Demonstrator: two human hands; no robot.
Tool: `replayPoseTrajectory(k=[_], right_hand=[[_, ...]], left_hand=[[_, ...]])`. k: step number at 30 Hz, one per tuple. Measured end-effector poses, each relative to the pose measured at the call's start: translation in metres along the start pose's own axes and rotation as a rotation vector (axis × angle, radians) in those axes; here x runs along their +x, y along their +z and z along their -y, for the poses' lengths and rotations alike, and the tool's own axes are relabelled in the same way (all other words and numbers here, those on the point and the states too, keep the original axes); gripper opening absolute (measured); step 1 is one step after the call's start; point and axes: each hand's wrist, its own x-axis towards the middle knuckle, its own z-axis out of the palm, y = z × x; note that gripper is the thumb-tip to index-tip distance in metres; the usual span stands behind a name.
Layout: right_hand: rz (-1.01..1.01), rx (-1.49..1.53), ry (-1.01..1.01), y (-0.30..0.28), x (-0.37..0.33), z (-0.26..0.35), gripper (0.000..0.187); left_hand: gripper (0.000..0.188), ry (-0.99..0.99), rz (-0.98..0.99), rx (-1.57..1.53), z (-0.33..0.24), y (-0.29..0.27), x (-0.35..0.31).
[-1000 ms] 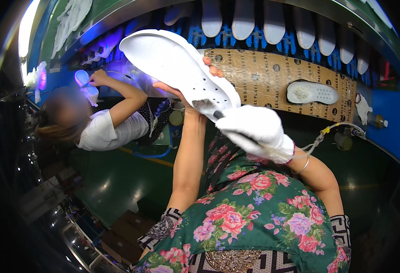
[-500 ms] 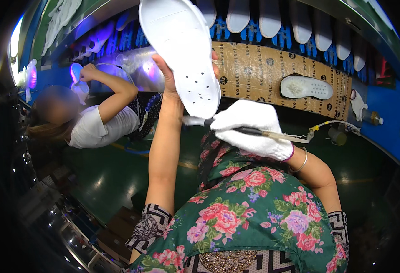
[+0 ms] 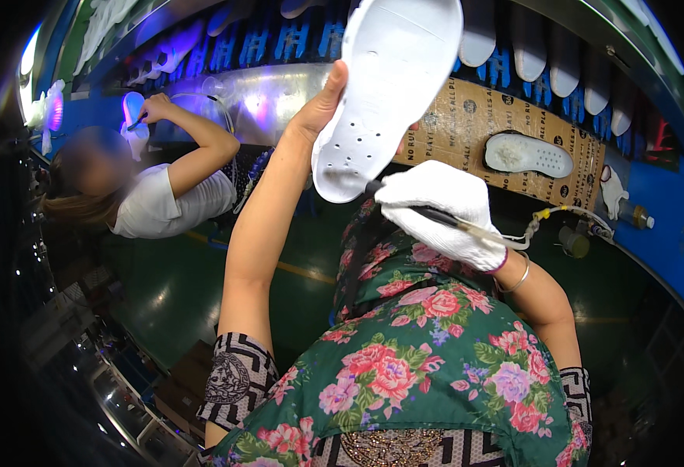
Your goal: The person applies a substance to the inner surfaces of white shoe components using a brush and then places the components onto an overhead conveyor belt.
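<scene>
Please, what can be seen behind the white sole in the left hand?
Past the white sole, brown cardboard shows on the right and a shiny metal surface on the left. Whatever lies directly behind the sole is covered, including part of the left hand.

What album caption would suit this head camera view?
Bare left hand holds a white shoe sole; gloved right hand grips a dark-handled tool near the sole's lower end.

On your R: 1 wht glove (image 3: 612,191) nr 1 bottle (image 3: 635,213), w/ blue table (image 3: 663,253); on your L, 1 co-worker (image 3: 177,194).
</scene>
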Motion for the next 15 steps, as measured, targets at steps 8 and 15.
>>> replayPoseTrajectory(k=[8, 15], right_hand=[[0.162, 0.037, -0.056, 0.01, -0.006, -0.004, 0.025], [0.174, -0.143, -0.151, 0.013, -0.009, -0.017, 0.026]], left_hand=[[0.093, -0.257, -0.038, 0.223, 0.001, -0.013, 0.009], [0.089, -0.346, -0.101, 0.749, 0.0, -0.011, 0.024]])
